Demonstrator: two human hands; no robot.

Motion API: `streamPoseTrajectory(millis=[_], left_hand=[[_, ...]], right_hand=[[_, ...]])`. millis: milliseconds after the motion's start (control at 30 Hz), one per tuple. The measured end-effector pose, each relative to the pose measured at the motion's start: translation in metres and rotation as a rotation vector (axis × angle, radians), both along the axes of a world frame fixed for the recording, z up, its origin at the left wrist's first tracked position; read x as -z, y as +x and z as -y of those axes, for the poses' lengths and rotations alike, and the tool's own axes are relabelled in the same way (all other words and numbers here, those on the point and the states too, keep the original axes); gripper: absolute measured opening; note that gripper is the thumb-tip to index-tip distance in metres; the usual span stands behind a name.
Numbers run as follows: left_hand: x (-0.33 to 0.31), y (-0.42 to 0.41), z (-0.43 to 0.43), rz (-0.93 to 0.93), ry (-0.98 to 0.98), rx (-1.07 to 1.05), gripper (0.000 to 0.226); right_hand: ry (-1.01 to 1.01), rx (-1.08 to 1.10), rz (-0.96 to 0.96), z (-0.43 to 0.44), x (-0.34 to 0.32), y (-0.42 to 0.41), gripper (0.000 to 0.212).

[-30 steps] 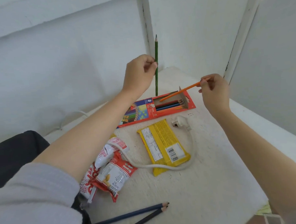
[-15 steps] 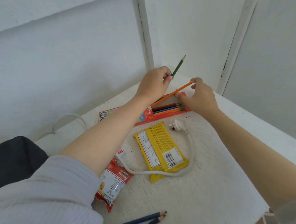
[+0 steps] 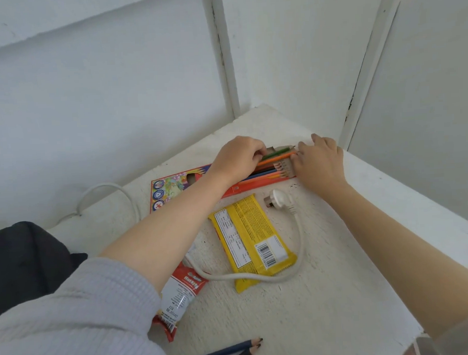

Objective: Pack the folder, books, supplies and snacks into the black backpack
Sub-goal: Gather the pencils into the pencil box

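My ribbed sleeve (image 3: 72,321) is pale grey, and the backpack (image 3: 23,259) is black. The pencil box (image 3: 173,188) is red-orange with a busy, many-coloured print. A green pencil (image 3: 276,154) and an orange pencil (image 3: 279,158) show in it. One snack wrapper (image 3: 246,231) is yellow with a white barcode patch — the other packet (image 3: 179,291) is red and white. The plug (image 3: 278,200) is white, the two loose pencils (image 3: 223,352) are dark blue, and the table (image 3: 342,307) is off-white.

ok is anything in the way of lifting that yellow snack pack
Yes. The white cable runs down the yellow snack pack's right side and lies across its near end; it would likely snag a lift.
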State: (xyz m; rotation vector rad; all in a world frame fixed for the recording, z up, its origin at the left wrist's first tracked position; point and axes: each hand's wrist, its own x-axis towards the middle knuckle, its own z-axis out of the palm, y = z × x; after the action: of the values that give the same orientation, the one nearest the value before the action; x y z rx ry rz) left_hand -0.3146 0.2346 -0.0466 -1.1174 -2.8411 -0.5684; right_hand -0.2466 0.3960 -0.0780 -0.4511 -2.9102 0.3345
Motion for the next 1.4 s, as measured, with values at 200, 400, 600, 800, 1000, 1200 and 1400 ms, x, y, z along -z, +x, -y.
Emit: streamPoseTrajectory(millis=[200,400,600,800,1000,1200,1400], left_hand=[[0.006,0.001,0.021,-0.103,-0.057,0.031,0.025],[0.015,0.006,0.048,-0.158,0.017,0.061,0.026],[0.025,0.011,0.060,-0.188,-0.012,0.019,0.032],[0.022,0.015,0.065,-0.212,-0.071,0.064,0.029],[-0.006,0.046,0.084,-0.112,0.054,0.087,0.022],[-0.037,0.107,0.121,0.163,-0.098,0.136,0.006],[-0.035,0.174,0.142,0.405,-0.303,0.183,0.009]], right_hand=[[-0.014,-0.027,0.087,0.006,-0.002,0.007,0.062],[-0.063,-0.142,0.179,0.021,0.001,0.023,0.060],[-0.079,-0.166,0.178,0.021,-0.003,0.025,0.056],[-0.041,-0.221,0.189,0.020,-0.010,0.026,0.048],[-0.180,-0.397,-0.142,0.044,-0.029,0.050,0.027],[-0.397,-0.817,-0.158,0.080,-0.032,0.108,0.010],[-0.409,-1.109,0.070,0.104,-0.023,0.159,0.006]])
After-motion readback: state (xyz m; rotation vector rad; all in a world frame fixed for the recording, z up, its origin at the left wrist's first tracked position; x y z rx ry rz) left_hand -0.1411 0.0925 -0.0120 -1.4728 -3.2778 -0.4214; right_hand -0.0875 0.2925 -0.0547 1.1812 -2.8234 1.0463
